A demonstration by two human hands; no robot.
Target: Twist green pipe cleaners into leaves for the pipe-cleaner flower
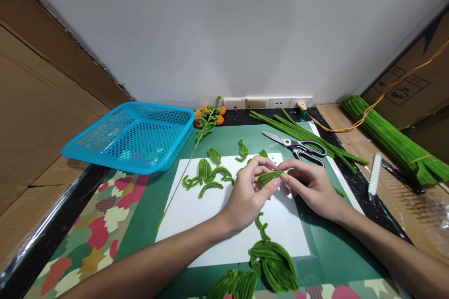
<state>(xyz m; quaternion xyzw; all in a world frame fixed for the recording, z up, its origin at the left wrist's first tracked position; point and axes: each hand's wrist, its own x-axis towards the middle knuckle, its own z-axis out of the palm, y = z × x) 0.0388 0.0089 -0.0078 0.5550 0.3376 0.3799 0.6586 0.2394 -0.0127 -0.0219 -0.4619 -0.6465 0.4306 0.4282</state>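
Observation:
Between my two hands, above the white paper (210, 224), is a leaf shape made of green pipe cleaner (268, 177). My left hand (249, 187) has its fingers closed around the leaf's left part. At the leaf's right end, the thumb and fingertips of my right hand (308, 187) pinch together on it. Loose green pipe-cleaner leaves (205, 170) lie on the paper left of my hands. Larger bundled leaves (273, 264) rest near the front edge, partly over the paper.
A blue plastic basket (147, 135) stands at the left. Behind sits an orange flower stem (206, 124). Scissors (298, 145) and loose green pipe cleaners (301, 133) lie at the back right, beyond my right hand. Farther right are a white-handled cutter (375, 175) and a thick pipe-cleaner bundle (393, 138).

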